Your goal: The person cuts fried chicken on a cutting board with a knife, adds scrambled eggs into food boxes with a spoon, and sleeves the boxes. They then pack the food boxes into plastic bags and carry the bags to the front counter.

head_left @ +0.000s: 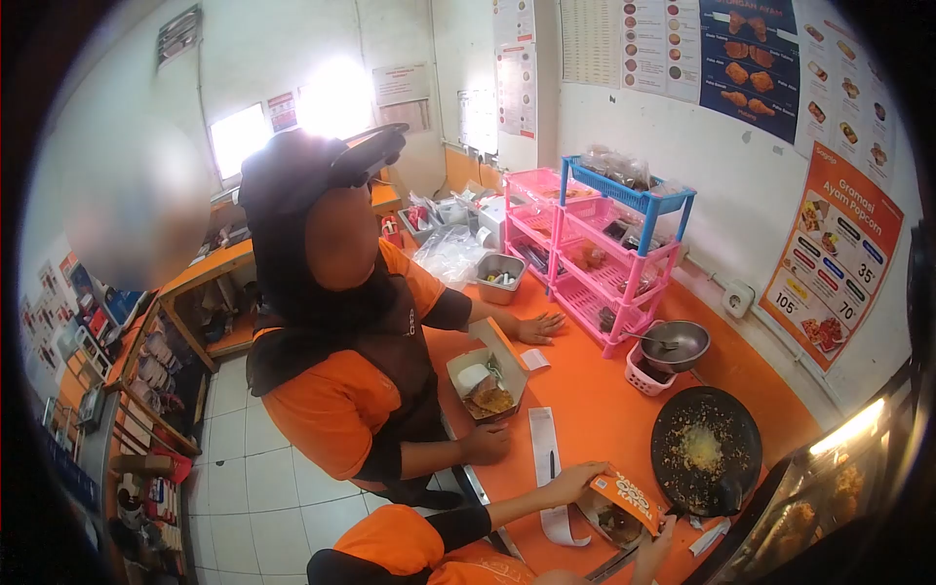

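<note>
My left hand (577, 482) pinches the upper left edge of an open food box (624, 497) with an orange printed lid. At the box's lower right, my right hand (655, 554) grips its side, partly cut off by the frame edge. Dark food (617, 523) shows inside. Left of the box, a long paper slip (543, 439) lies on the orange table (600, 400) with a pen (552, 464) on it. A black round stone dish (706, 450) with yellowish crumbs and paste stands to the right.
A co-worker (341, 351) leans at the table beside another open box (508, 336) holding rice and fried food. Behind are pink racks (614, 253), a metal tub (500, 278) and a metal bowl (676, 345) on a pink basket (645, 375). A lit glass case (829, 507) stands right.
</note>
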`<state>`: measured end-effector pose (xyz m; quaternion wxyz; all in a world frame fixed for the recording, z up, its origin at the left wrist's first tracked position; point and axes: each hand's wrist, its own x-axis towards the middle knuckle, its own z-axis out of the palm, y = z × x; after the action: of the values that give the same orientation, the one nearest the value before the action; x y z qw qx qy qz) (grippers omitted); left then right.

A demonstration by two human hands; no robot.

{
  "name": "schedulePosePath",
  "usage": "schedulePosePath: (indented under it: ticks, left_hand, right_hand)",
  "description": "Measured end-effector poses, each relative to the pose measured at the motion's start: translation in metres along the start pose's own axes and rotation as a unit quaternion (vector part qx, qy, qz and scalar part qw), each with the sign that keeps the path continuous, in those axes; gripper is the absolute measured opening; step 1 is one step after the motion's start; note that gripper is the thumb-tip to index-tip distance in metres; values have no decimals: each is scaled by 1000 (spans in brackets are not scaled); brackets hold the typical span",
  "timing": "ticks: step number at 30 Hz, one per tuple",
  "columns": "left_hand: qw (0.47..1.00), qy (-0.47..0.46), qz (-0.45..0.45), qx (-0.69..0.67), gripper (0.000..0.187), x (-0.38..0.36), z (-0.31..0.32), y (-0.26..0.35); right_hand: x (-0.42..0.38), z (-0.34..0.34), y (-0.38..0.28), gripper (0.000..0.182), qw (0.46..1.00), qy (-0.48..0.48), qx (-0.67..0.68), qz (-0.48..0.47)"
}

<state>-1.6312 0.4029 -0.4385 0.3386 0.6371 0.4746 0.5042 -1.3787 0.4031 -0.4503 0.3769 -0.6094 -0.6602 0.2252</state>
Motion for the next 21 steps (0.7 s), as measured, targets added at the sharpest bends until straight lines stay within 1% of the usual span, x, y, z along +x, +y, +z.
schedulePosePath:
  ticks: [1, 2, 3, 4, 5, 6, 7, 8, 9, 10, 11, 12, 13, 15, 16, 17, 18, 19, 21]
  left_hand:
    - [999, 4, 7, 31, 30, 3, -3, 6]
    - [999, 5, 4, 31, 30, 8, -6, 4]
    - [995, -33, -13, 96, 31, 14, -9, 2]
    - [984, -71, -30, 159, 32, 21, -10, -2]
    - [985, -70, -32, 157, 32, 28, -12, -8]
    - [979, -120, -75, 146, 34, 37, -15, -11]
    - [970, -168, -117, 135, 36, 44, -18, -14]
    - [970, -165, -116, 135, 36, 50, -23, -8]
    - [959, -201, -171, 104, 36, 56, -26, -3]
    - [942, -237, -225, 73, 37, 60, -28, 3]
    - [943, -234, -224, 72, 37, 58, -24, -13]
    - [965, -204, -130, 96, 37, 54, -18, -34]
    - [977, -172, -35, 120, 37, 50, -13, -49]
    - [981, -153, -29, 114, 37, 39, -11, -40]
    - [985, -135, -23, 109, 39, 31, -9, -34]
    - [985, -134, -24, 108, 39, 22, -5, -31]
    - [990, -104, -11, 91, 39, 13, -1, -28]
    - [995, -75, 2, 73, 40, 6, 1, -25]
    - [993, -80, 0, 88, 40, 1, -2, -18]
  right_hand:
    - [11, 5, 21, 20, 998, -13, 68, 9]
    - [14, 6, 26, 18, 990, -26, 136, 19]
    - [15, 4, 32, 18, 990, -29, 135, 21]
    - [20, -9, 14, 15, 988, -86, 99, 77]
    - [27, -22, -4, 12, 979, -141, 61, 132]
    - [27, -27, -24, 9, 974, -131, 133, 126]
    - [27, -29, -32, 9, 974, -132, 132, 124]
    - [27, -30, -38, 8, 968, -127, 149, 160]
    - [29, -30, -41, 8, 959, -122, 165, 196]
    - [31, -26, -28, 8, 960, -124, 164, 193]
    - [31, -18, -2, 7, 973, -111, 148, 135]
    - [29, -7, 22, 7, 983, -98, 132, 76]
    - [25, 2, 35, 7, 983, -99, 132, 75]
    - [19, 16, 52, 15, 995, -16, 84, 54]
    - [13, 18, 46, 15, 995, -18, 84, 54]
    - [1, 21, 34, 19, 998, 20, 55, 39]
    - [-6, 23, 25, 23, 998, 58, 27, 23]
    - [-9, 19, 19, 23, 998, 57, 27, 24]
    - [-10, 10, 4, 25, 994, -10, 69, 82]
